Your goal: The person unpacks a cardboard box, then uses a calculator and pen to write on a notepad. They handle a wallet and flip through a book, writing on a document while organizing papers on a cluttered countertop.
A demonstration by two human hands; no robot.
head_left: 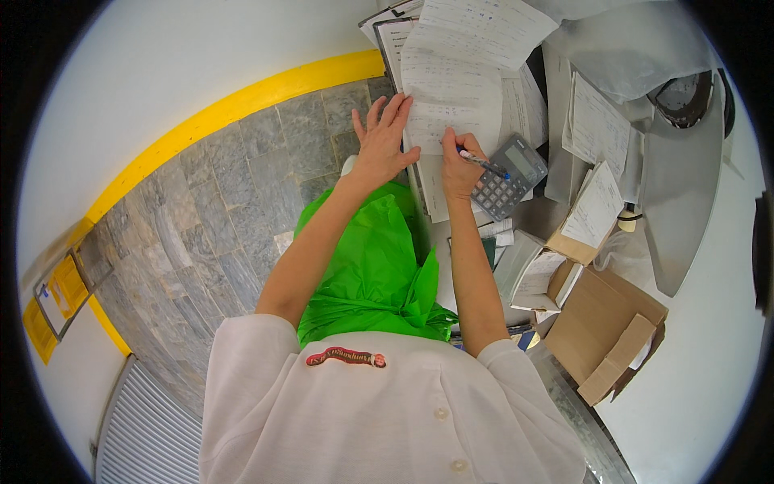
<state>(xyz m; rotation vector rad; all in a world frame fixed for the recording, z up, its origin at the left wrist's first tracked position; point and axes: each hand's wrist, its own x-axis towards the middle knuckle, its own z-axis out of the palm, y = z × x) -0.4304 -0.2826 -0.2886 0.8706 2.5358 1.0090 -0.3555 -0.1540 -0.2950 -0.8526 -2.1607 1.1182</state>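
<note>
Left hand (379, 151): spread wide, fingertips at 9 o'clock edge of paper (454, 95); press flat.
Right hand (461, 168): pinches pen (488, 166); steady strokes.
Calculator (503, 190): 3 o'clock from right hand; don't bump.

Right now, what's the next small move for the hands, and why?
I'd probably slide the left hand slightly further onto the paper sheet to steady it: its spread fingers reach only the left edge, while the right hand grips a pen over the sheet's lower part.
</note>
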